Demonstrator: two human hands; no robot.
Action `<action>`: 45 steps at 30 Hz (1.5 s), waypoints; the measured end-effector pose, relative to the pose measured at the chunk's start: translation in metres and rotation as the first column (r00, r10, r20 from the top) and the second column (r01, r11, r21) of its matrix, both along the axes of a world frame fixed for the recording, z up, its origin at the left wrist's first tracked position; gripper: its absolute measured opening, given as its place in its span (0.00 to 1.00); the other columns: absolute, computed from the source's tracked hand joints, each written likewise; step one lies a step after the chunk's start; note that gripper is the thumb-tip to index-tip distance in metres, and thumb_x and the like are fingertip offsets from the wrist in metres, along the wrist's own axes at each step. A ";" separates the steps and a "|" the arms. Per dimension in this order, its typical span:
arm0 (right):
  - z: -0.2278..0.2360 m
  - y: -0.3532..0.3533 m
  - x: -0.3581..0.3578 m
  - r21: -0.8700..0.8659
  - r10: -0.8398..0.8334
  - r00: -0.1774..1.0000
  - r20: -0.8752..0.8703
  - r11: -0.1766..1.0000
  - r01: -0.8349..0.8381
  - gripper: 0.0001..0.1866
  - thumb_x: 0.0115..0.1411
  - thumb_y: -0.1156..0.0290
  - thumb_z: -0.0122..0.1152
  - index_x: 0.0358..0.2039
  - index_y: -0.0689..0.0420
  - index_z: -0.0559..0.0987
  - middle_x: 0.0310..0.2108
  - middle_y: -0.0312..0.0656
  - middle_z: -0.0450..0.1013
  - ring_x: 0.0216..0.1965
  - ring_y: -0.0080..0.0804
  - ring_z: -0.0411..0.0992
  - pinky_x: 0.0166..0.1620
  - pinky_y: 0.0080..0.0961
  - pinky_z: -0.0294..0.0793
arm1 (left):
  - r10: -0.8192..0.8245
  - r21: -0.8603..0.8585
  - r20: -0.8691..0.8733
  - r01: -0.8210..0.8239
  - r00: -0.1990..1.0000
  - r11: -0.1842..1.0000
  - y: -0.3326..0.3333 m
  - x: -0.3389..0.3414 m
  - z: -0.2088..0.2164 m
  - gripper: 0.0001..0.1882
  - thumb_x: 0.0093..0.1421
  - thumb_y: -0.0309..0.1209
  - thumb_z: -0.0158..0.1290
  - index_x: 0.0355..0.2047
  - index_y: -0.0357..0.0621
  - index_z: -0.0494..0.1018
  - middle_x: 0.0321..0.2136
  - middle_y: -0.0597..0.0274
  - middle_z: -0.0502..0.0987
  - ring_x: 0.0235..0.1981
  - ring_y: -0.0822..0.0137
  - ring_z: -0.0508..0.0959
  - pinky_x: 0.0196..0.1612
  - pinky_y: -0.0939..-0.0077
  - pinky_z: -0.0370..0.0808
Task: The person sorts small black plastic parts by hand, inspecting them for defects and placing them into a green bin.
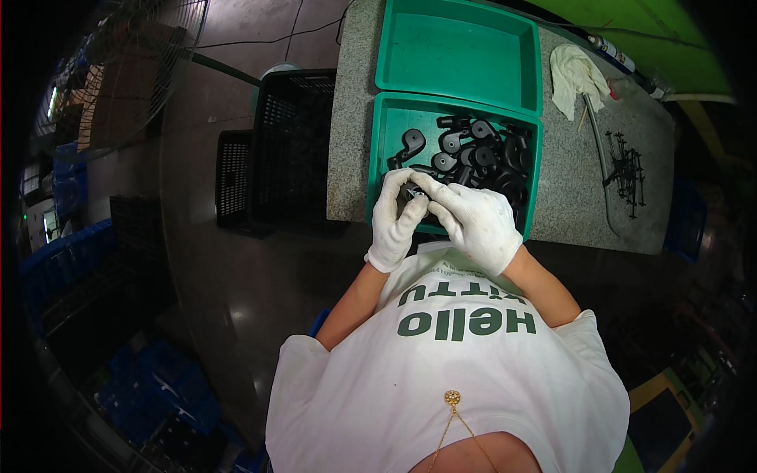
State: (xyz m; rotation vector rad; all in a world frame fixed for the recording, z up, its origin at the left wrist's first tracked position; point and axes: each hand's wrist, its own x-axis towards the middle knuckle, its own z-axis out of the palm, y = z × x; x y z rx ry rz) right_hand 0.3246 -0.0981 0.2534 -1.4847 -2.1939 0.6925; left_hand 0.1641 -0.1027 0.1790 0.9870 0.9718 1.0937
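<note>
Both my hands wear white gloves and meet over the near left corner of a green bin (378, 150). Between the fingers of my left hand (393, 225) and my right hand (479, 225) sits a small black part (410, 191), mostly covered by the gloves. A bit of something pale or shiny shows on it. Both hands are closed around it, fingertips close together. Inside the bin lie several black plastic parts (485, 158) with round ends, heaped toward the right; one hook-shaped black piece (412, 142) lies apart at the left.
Beyond the bin stands another green bin (457, 47). To the right on the grey speckled table (572, 197) are a white cloth (576, 79), a spray can (611, 54), a thin rod (601, 150) and a black sprue-like lattice (627, 173). Black crates (292, 142) stand left; a fan (150, 71) is far left.
</note>
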 end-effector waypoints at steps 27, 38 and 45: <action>-0.161 0.102 -0.008 -0.141 0.297 0.815 0.497 0.955 -0.261 0.14 0.53 0.65 0.58 0.41 0.50 0.77 0.30 0.43 0.75 0.32 0.42 0.77 0.32 0.35 0.76 | 0.747 -0.533 -0.153 -0.690 0.648 0.490 0.113 -0.157 -0.132 0.22 0.62 0.29 0.51 0.56 0.38 0.62 0.50 0.51 0.66 0.50 0.56 0.70 0.49 0.54 0.73; -0.050 0.045 -0.041 -0.774 -0.761 0.390 -0.519 0.611 0.164 0.13 0.51 0.69 0.67 0.32 0.59 0.74 0.25 0.27 0.68 0.25 0.12 0.62 0.29 0.12 0.63 | 0.339 0.063 -0.299 -0.336 0.892 0.940 0.011 0.001 0.001 0.19 0.56 0.18 0.53 0.49 0.37 0.66 0.47 0.60 0.66 0.42 0.71 0.72 0.45 0.78 0.72; -0.041 0.026 -0.054 -0.801 -0.786 0.313 -0.532 0.588 0.114 0.13 0.51 0.68 0.66 0.28 0.59 0.71 0.24 0.29 0.68 0.25 0.13 0.63 0.27 0.13 0.65 | 0.439 0.121 -0.190 -0.422 0.878 0.898 -0.001 0.016 -0.003 0.17 0.57 0.15 0.50 0.47 0.34 0.67 0.47 0.59 0.67 0.45 0.70 0.72 0.48 0.78 0.71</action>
